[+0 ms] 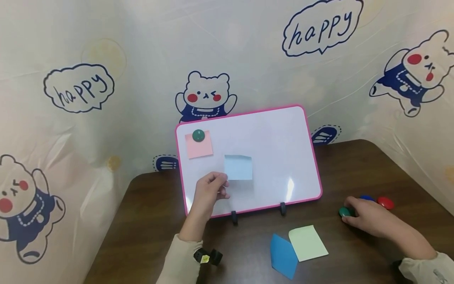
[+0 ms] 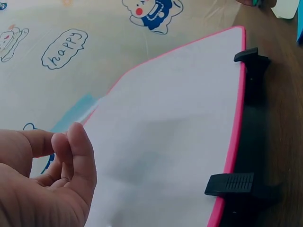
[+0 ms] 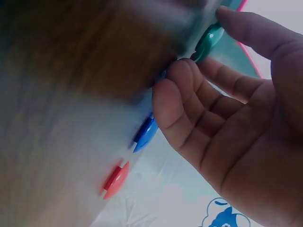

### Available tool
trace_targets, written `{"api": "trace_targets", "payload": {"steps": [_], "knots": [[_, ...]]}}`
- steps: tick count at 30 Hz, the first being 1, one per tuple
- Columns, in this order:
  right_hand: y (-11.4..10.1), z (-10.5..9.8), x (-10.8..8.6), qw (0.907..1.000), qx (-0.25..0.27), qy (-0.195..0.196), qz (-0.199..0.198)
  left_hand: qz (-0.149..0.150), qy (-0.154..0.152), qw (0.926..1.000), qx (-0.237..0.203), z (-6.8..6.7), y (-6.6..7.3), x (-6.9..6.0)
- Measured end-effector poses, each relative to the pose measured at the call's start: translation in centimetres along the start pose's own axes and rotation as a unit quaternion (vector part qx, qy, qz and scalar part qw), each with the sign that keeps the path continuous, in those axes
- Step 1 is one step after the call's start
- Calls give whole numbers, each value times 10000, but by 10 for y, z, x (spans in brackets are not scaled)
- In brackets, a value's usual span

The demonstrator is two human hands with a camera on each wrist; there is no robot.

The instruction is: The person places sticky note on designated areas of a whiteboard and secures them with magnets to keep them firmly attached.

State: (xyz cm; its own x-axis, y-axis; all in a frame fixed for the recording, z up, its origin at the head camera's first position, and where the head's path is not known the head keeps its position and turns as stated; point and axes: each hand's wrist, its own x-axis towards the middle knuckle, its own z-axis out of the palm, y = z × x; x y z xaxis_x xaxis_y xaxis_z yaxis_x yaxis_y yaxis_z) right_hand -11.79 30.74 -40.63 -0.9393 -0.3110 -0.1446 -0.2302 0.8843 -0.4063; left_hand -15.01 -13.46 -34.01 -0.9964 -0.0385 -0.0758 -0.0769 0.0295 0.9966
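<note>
My left hand [image 1: 211,191] pinches the lower left corner of a light blue sticky note [image 1: 239,167] in front of the whiteboard [image 1: 280,157]. In the left wrist view the note [image 2: 78,112] shows beyond the fingertips; whether it touches the board I cannot tell. At the right of the table, my right hand [image 1: 372,217] has a green round magnet [image 1: 344,212] between thumb and fingers, and the right wrist view shows this magnet [image 3: 209,41] tilted on edge. Near that hand lie a blue magnet [image 3: 146,134], partly hidden in the head view, and a red magnet [image 1: 385,202].
A pink note [image 1: 199,149] hangs at the board's upper left under another green magnet [image 1: 198,135]. Black stand clips [image 1: 234,218] support the board's lower edge. On the brown table [image 1: 142,244] lie a darker blue note [image 1: 283,256] and a pale green note [image 1: 308,243].
</note>
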Motion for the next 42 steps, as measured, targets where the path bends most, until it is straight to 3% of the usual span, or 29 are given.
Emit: {"api": "trace_targets", "payload": {"steps": [14, 19, 33, 42], "knots": [[-18, -13, 2, 9995, 269, -165, -50, -204, 84, 9997, -101, 2, 2, 19], [-31, -24, 5, 9994, 308, -34, -130, -282, 88, 9995, -79, 1, 6, 27], [-73, -52, 17, 9974, 538, 298, -366, -94, 141, 9995, -274, 3, 16, 45], [-96, -64, 26, 9951, 389, 582, -704, -211, 534, 9972, -480, 1, 21, 58]]}}
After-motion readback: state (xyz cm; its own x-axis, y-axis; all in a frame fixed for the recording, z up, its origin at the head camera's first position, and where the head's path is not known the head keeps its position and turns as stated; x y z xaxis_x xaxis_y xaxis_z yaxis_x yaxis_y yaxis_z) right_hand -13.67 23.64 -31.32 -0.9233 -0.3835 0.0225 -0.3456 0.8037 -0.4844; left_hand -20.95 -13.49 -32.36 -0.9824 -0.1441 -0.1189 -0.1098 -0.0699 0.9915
